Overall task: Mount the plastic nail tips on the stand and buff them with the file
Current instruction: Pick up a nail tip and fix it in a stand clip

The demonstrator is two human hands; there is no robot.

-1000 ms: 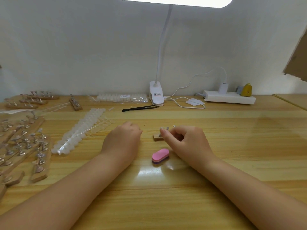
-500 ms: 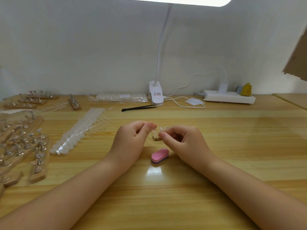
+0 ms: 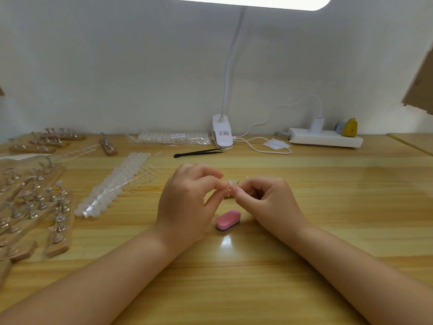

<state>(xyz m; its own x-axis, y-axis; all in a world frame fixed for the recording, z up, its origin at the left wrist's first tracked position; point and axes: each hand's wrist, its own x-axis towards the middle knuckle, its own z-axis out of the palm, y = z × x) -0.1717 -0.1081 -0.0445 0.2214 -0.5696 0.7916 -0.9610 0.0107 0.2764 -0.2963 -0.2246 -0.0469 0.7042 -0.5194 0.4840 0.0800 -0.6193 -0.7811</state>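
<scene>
Clear plastic nail tip (image 3: 230,183), tiny and hard to make out, sits pinched between the left hand (image 3: 187,202) and right hand (image 3: 264,198) — both curled on it, just above the small stand (image 3: 228,195) on the wooden surface (image 3: 328,207). Pink file (image 3: 228,220) lies untouched just nearer. Seating the tip likely wants a light, square press — too much force could flick it away.
</scene>
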